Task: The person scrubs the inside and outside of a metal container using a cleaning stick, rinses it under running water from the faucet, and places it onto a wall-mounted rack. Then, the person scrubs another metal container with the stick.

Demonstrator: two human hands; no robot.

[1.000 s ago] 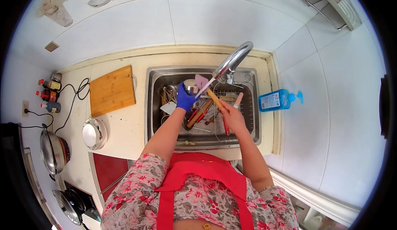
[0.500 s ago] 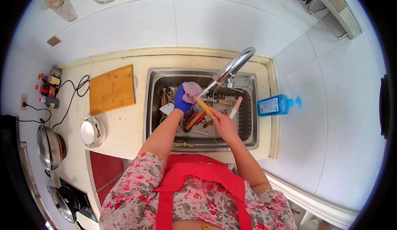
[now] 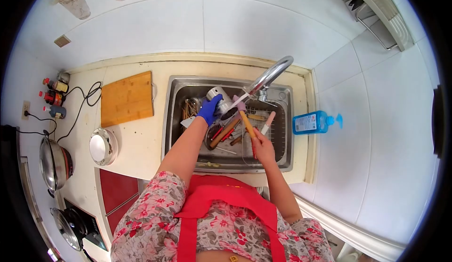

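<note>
Metal cup (image 3: 217,92) aslant in the grip of gloved left hand (image 3: 210,110), right hand (image 3: 263,148) wrapped low around a tan stick (image 3: 247,124).

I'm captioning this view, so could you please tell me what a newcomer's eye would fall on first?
The vivid blue glove on the left hand, gripping a silvery container over the sink, probably comes first. Next might be the blue bottle right of the sink and the wooden board on the counter left of it.

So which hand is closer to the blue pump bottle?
Right. The right hand holds a wooden handle over the sink half nearer the blue pump bottle. The gloved left hand is farther off, over the other half, holding a metal container.
</note>
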